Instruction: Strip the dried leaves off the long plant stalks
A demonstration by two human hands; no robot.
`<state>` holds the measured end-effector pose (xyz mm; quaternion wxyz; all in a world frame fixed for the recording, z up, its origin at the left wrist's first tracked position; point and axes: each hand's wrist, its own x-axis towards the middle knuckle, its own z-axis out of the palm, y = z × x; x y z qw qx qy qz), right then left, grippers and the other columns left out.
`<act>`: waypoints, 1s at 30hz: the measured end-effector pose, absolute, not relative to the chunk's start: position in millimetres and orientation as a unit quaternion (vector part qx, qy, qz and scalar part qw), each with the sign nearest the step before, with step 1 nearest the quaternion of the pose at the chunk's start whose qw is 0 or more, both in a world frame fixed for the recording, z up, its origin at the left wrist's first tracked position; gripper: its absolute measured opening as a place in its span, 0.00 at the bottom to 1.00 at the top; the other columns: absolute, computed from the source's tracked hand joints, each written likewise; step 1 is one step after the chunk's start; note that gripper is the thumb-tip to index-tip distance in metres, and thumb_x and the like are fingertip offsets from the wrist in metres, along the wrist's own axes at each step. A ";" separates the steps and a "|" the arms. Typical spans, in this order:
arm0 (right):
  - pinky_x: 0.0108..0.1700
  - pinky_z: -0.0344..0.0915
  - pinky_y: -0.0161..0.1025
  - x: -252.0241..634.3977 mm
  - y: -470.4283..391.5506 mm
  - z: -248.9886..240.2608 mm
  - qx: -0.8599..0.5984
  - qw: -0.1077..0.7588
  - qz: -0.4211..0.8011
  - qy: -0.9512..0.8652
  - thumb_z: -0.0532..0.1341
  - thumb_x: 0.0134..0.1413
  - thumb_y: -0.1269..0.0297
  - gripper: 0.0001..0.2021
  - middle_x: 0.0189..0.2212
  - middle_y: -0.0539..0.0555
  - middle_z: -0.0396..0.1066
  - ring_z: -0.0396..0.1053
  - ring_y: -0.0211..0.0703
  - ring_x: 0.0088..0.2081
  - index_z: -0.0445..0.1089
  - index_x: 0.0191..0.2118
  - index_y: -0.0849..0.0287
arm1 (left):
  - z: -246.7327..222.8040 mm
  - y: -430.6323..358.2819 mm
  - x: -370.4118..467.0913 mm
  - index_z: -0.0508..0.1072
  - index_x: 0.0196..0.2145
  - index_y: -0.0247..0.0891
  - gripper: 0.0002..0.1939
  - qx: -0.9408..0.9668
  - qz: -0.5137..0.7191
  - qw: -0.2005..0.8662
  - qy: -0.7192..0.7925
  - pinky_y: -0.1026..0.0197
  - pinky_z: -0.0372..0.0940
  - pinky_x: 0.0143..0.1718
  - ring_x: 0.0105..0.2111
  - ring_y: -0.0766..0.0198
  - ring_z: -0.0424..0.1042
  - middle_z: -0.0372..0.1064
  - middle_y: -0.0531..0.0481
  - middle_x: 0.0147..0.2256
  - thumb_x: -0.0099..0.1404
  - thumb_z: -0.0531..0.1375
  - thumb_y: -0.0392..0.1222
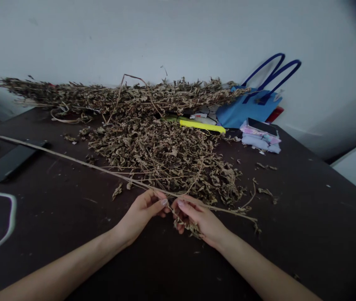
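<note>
A long dried plant stem (87, 164) slants across the table from the far left to the right of my hands. My left hand (148, 207) is closed in a pinch on the stem, thumb against the fingers. Close beside it, my right hand (198, 217) is closed on dried leaves (193, 229), which stick out below its fingers. A thin side twig (197, 177) rises near my right hand. Just beyond both hands lies a wide heap of crumpled dried leaves (165, 150).
Behind the heap, a bundle of dried leafy stems (109, 97) lies along the wall. A blue bag (240, 109), a yellow strip (201, 126) and a phone (262, 126) on folded cloth (259, 142) are at back right. At left lies a dark flat object (11, 159) on the dark table (309, 217).
</note>
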<state>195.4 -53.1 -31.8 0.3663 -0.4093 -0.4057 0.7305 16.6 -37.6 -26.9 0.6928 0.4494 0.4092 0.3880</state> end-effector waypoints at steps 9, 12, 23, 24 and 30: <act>0.25 0.63 0.31 198.4 -50.8 -33.4 -0.414 0.333 0.719 -0.448 0.63 0.49 0.55 0.14 0.23 0.46 0.62 0.63 0.31 0.21 0.66 0.31 0.61 | -25.0 -37.3 17.1 0.67 0.32 0.35 0.09 0.420 0.406 0.697 0.416 0.62 0.60 0.32 0.28 0.67 0.65 0.66 0.53 0.26 0.58 0.62 0.42; 0.21 0.59 0.30 201.0 -50.6 -33.0 -0.441 0.306 0.694 -0.481 0.61 0.51 0.53 0.14 0.21 0.45 0.60 0.59 0.31 0.19 0.65 0.31 0.59 | -24.6 -37.1 17.2 0.67 0.32 0.35 0.09 0.406 0.412 0.702 0.415 0.62 0.59 0.32 0.28 0.67 0.65 0.66 0.53 0.26 0.57 0.63 0.42; 0.28 0.54 0.33 206.8 -45.9 -23.7 -0.465 0.332 0.521 -0.635 0.58 0.55 0.53 0.13 0.28 0.50 0.61 0.56 0.35 0.27 0.68 0.32 0.58 | -23.6 -34.1 14.3 0.67 0.32 0.35 0.09 0.391 0.413 0.719 0.400 0.64 0.59 0.30 0.26 0.69 0.65 0.65 0.54 0.25 0.58 0.63 0.41; 0.28 0.54 0.33 206.0 -46.1 -23.6 -0.469 0.338 0.533 -0.618 0.58 0.54 0.52 0.13 0.28 0.50 0.61 0.56 0.34 0.26 0.69 0.33 0.57 | -24.1 -33.9 14.2 0.67 0.32 0.35 0.09 0.394 0.411 0.717 0.402 0.64 0.59 0.30 0.26 0.69 0.65 0.65 0.54 0.25 0.58 0.63 0.41; 0.22 0.49 0.31 205.7 -48.3 -26.8 -0.458 0.316 0.674 -0.486 0.58 0.52 0.46 0.20 0.22 0.49 0.63 0.55 0.32 0.22 0.67 0.28 0.60 | -26.7 -32.4 13.3 0.66 0.33 0.35 0.10 0.395 0.407 0.724 0.393 0.63 0.60 0.29 0.26 0.68 0.66 0.70 0.49 0.32 0.58 0.62 0.43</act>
